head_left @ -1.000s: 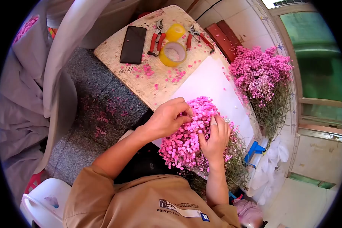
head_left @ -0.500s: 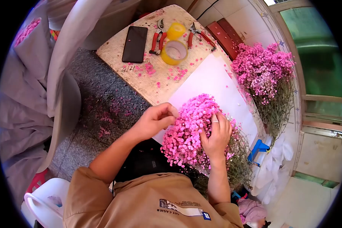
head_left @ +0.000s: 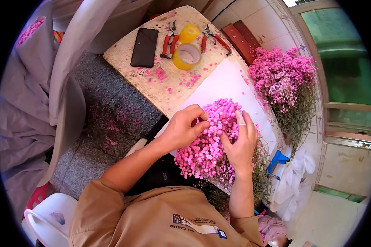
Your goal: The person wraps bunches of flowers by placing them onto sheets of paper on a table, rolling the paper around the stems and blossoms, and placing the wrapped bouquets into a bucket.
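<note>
A dense bunch of small pink flowers (head_left: 206,152) lies over the near end of a white sheet (head_left: 222,88), its green stems pointing to the lower right. My left hand (head_left: 185,126) is at the upper left of the blooms, thumb and forefinger pinched together at the flower heads; what is between the fingertips is too small to make out. On the right side of the bunch rests my right hand (head_left: 240,142), a ring on one finger, its fingers spread over the blooms and the thumb apart from them.
On the wooden board (head_left: 123,49) are a phone (head_left: 144,47), two red-handled pruners (head_left: 169,41) (head_left: 215,40), yellow tape rolls (head_left: 186,56) and loose petals. Another pink bunch (head_left: 282,78) lies at the right, near a blue tool (head_left: 277,161). A white stool (head_left: 49,218) stands lower left.
My left hand moved away from the blooms to the left, then came back to them with its fingertips. My right hand has shifted slightly right and up, and its fingers have spread.
</note>
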Action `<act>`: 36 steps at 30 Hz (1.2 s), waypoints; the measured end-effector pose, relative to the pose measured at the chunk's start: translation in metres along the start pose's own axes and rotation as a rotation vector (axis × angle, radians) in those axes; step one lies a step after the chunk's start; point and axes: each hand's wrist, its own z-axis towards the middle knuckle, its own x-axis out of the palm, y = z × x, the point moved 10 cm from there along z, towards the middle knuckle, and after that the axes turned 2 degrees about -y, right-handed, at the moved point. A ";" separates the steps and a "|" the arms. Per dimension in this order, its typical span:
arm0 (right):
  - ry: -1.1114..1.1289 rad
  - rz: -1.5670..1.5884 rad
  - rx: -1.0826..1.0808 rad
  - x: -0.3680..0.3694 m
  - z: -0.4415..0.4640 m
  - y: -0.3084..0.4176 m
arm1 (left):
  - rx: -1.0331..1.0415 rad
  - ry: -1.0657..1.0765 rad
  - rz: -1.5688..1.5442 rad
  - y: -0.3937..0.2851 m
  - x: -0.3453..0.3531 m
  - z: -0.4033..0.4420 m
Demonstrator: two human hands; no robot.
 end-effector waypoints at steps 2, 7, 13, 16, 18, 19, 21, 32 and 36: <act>-0.112 -0.002 -0.103 -0.018 0.003 0.013 | 0.008 0.012 0.001 -0.001 0.003 0.004; -0.068 0.213 -0.003 -0.007 0.014 -0.005 | 0.124 0.035 0.101 -0.016 0.012 0.024; -0.092 0.496 0.210 0.004 0.011 -0.034 | 0.176 0.054 0.203 -0.025 0.018 0.033; -0.117 0.463 0.137 -0.002 0.011 -0.023 | 0.133 0.075 0.244 -0.031 0.018 0.033; -0.128 0.448 0.110 -0.003 0.010 -0.020 | 0.127 0.087 0.277 -0.031 0.020 0.032; -0.128 0.407 0.054 -0.003 0.010 -0.015 | 0.119 0.085 0.301 -0.029 0.020 0.033; -0.136 0.340 -0.019 -0.002 0.009 -0.008 | 0.112 0.083 0.326 -0.026 0.021 0.035; -0.151 0.174 -0.207 0.002 0.006 0.010 | 0.250 0.115 0.587 -0.042 0.026 0.027; -0.133 0.168 -0.205 0.006 0.007 0.011 | 0.218 -0.049 0.312 -0.018 0.022 0.034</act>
